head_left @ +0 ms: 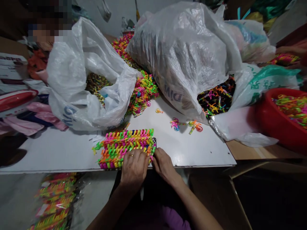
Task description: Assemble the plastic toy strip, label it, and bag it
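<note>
Rows of small bright plastic trinkets (127, 140), in pink, green, yellow and orange, lie side by side at the table's front edge. My left hand (134, 164) rests over their lower right part, its fingers curled down onto the trinkets; the fingertips are hidden. Close beside it, my right hand (165, 162) is closed at the right end of the rows, thumb and fingers drawn together. What it pinches is too small or covered to make out. Just above the right fingers, a black looped piece (154, 141) sticks out of the rows' end.
Loose trinkets (176, 124) lie on the white table (192, 150). Behind stand a white sack (67, 73), a larger sack (184, 48) and a colourful heap (144, 89). A red basin (268, 118) is at right. Packed trinkets (55, 198) lie below left. Another person sits upper left.
</note>
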Available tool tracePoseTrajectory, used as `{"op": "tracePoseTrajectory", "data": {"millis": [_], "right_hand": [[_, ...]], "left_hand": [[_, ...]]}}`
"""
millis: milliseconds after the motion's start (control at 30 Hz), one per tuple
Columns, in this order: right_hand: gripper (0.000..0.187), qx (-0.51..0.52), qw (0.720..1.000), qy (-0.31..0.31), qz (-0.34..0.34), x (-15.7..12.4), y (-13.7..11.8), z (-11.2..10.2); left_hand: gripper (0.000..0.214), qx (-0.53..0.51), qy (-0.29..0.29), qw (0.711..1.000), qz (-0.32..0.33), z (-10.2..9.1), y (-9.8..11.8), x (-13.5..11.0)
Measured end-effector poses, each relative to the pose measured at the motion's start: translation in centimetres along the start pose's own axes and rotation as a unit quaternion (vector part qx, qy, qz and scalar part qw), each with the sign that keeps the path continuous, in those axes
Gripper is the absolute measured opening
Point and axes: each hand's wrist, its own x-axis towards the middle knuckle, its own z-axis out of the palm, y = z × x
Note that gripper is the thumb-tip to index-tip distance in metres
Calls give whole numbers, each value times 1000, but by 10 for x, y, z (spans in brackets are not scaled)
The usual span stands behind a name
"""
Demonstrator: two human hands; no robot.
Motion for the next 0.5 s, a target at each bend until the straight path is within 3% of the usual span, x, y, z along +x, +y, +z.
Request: {"op": "tracePoseTrajectory", "data": {"millis": [167, 367, 433, 500], "right_hand": [[11, -17, 1000, 13, 4, -1, -1, 5], [11, 44, 999, -4, 8, -1, -3, -5], [12, 98, 994, 8, 38, -7, -5, -8], [16, 174, 979, 35, 102, -14, -9, -9]], "left_hand": [[11, -24, 15, 999, -26, 2, 0, -2], [11, -163, 111, 977, -75, -26, -29, -14], [10, -208, 73, 970, -108, -32, -29, -27], [11, -294, -26, 936, -190, -28, -22, -43]]}}
